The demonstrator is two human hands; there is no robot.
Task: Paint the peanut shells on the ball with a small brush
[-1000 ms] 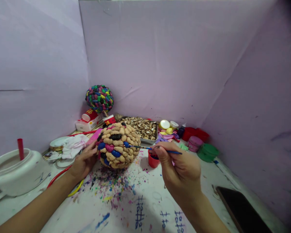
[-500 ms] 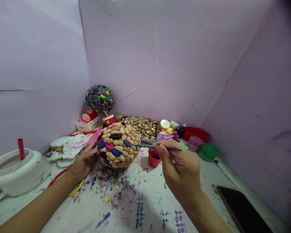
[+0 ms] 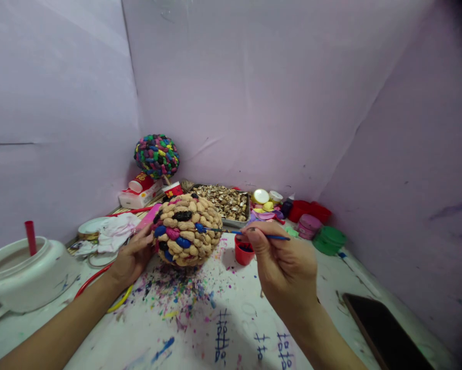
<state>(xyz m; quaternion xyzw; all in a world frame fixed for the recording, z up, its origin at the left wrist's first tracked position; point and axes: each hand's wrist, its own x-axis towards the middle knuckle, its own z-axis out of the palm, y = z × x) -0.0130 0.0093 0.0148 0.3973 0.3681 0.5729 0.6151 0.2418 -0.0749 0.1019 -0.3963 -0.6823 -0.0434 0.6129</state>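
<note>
A ball covered in peanuts stands on the paint-spotted table; some of its peanuts are painted blue, black and magenta, the others are bare. My left hand rests against the ball's left side, its fingers partly hidden behind it. In my right hand a thin blue paintbrush is pinched between thumb and fingers. The brush tip touches a blue peanut on the ball's front. Just behind the brush stands a small red cup with dark paint inside.
A fully painted peanut ball stands at the back left. Behind the work lies a metal tray of peanut shells. A white teapot-shaped vessel is at left, a phone at right. Lidded tubs, including a green one, line the right.
The brush tip has shifted very slightly on the blue peanut. Both hands keep their grip, and the whole view has moved a little.
</note>
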